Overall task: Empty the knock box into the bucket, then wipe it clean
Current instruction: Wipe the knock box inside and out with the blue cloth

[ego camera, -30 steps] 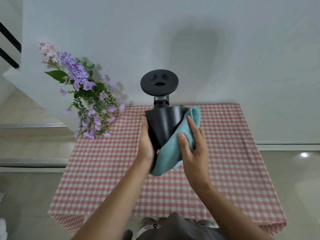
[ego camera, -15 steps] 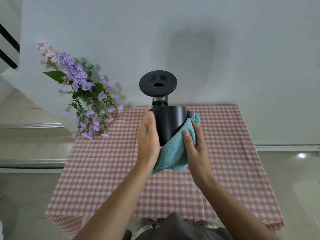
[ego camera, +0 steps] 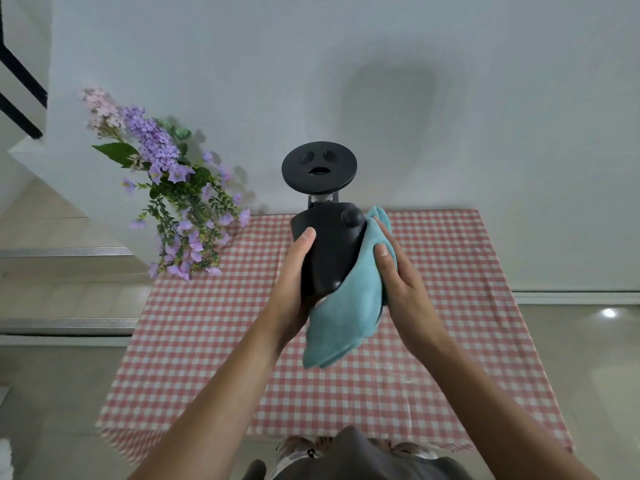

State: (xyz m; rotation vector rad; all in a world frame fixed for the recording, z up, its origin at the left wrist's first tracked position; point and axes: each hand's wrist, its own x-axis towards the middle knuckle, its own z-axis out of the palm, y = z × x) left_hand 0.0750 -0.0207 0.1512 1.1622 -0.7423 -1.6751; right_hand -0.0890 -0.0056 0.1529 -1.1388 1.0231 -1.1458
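Above the checked tabletop [ego camera: 194, 327], the left hand [ego camera: 294, 282] holds the black knock box [ego camera: 329, 251] in its grip, while the right hand [ego camera: 398, 275] presses a blue cloth [ego camera: 346, 317] on its side.

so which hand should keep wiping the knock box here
Right. The right hand already presses the teal cloth against the side of the knock box, while the left hand grips the other side, steadying it above the checked tablecloth.

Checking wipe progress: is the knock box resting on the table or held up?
Held up: left hand grips the knock box above the tablecloth.
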